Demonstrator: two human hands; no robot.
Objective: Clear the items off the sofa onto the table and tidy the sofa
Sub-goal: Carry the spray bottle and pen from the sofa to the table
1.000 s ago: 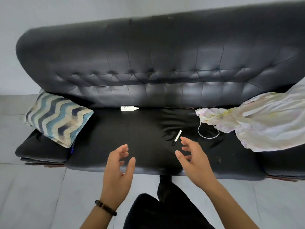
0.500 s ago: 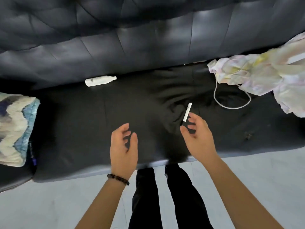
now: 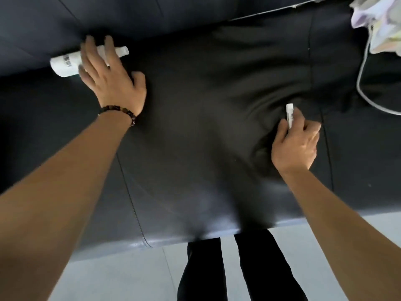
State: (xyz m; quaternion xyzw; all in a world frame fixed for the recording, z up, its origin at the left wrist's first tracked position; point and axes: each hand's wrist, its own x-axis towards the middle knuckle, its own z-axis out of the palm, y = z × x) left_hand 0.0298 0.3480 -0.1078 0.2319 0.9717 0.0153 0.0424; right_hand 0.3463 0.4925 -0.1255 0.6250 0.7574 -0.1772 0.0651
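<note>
A: Where's the white cylindrical plastic bottle point(image 3: 65, 64)?
B: At the black leather sofa point(image 3: 206, 127) seat's back, left grip point(image 3: 110, 79) laid flat across it; right grip point(image 3: 295, 144) pinches the slim white pen point(image 3: 289, 112) mid-seat

Open sofa seat point(image 3: 206, 127) mid-frame; backrest point(image 3: 152, 14) behind, cable point(image 3: 358, 83) and cloth point(image 3: 382, 22) far right.

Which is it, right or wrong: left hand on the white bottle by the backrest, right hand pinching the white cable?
Wrong on one point. The head view shows the right hand pinching the white marker, not the white cable, which lies untouched further right. The left hand is on the white bottle by the backrest, as stated.
</note>
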